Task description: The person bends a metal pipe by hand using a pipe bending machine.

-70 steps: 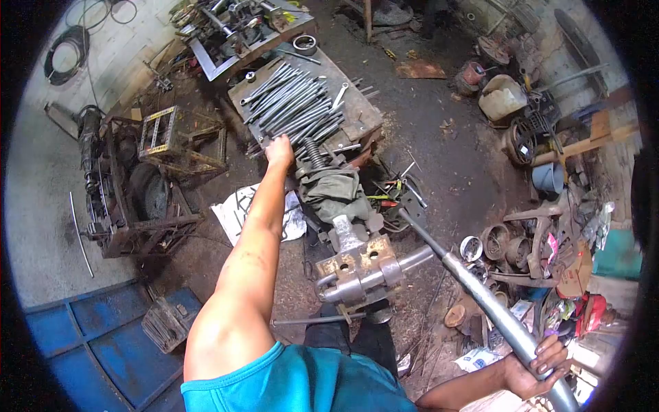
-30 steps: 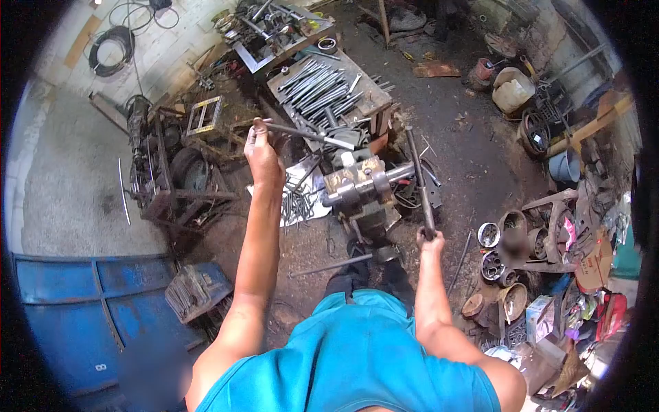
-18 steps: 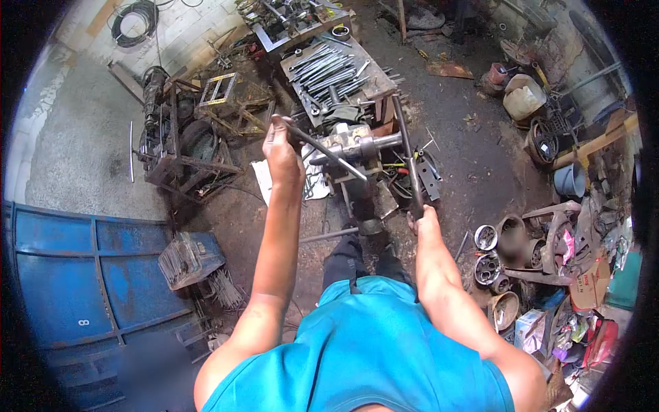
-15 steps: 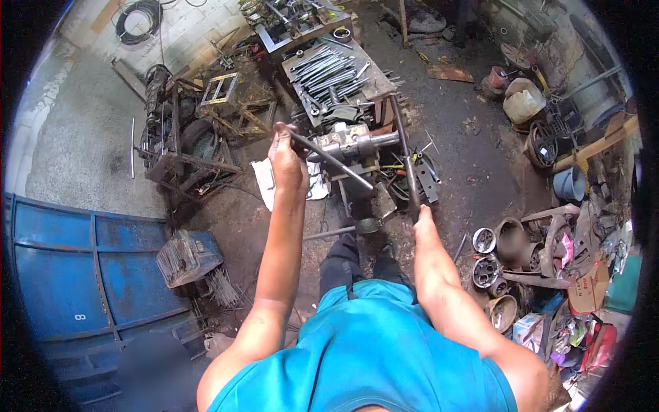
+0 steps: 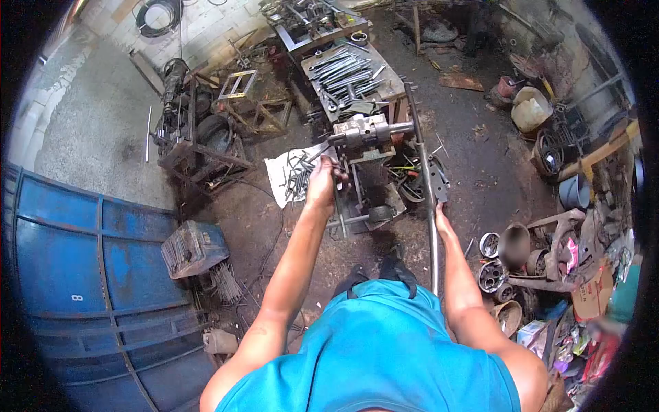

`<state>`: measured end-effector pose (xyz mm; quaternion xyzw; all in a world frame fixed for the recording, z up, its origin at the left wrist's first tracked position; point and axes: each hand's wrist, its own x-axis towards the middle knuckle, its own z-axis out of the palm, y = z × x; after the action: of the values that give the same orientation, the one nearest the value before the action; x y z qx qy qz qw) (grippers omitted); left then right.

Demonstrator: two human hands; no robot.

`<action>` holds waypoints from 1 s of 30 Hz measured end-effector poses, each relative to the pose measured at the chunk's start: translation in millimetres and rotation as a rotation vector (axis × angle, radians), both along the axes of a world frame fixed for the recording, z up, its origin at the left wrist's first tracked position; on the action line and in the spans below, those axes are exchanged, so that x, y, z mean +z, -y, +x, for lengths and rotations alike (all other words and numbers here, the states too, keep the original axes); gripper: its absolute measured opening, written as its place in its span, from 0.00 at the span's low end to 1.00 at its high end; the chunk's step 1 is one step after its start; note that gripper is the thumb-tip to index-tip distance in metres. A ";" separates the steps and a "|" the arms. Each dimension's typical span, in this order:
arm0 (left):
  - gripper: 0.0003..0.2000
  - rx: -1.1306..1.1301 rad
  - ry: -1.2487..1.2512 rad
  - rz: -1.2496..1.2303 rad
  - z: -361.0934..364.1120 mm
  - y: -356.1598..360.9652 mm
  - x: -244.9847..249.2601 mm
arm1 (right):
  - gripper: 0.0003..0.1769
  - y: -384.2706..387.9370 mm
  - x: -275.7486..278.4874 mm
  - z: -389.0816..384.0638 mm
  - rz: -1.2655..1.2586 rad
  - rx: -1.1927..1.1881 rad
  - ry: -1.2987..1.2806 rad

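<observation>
Pale block wall (image 5: 213, 33) | dark stained floor (image 5: 473, 154) | blue metal panel (image 5: 58, 244)

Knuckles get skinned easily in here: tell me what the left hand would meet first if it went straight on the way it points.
Probably the left hand would first meet the vise-like metal block, near its left end; depth is unclear.

The long pipe (image 5: 433, 242) is smooth, shiny metal, and the shirt (image 5: 384, 336) matt cloth.

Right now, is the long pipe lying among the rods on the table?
No, the long pipe is beside the right hand, to the right of the rods on the table.
</observation>
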<state>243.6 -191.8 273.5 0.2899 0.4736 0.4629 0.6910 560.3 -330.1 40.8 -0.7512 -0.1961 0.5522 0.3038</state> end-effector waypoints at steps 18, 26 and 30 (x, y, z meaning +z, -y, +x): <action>0.18 -0.201 0.643 -0.524 -6.9 45.2 -38.0 | 0.45 139.2 307.3 -21.5 0.375 0.174 -0.283; 0.25 -0.061 0.522 -0.400 13.5 66.9 -36.3 | 0.43 136.1 314.8 -15.9 0.306 0.233 -0.275; 0.22 0.025 0.585 -0.392 29.6 80.9 -32.5 | 0.38 142.0 302.6 -5.7 0.301 0.134 -0.470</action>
<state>273.2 -272.7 241.0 0.0012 0.3390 0.4352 0.8341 554.6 -472.1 343.3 -0.5346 -0.2492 0.6946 0.4119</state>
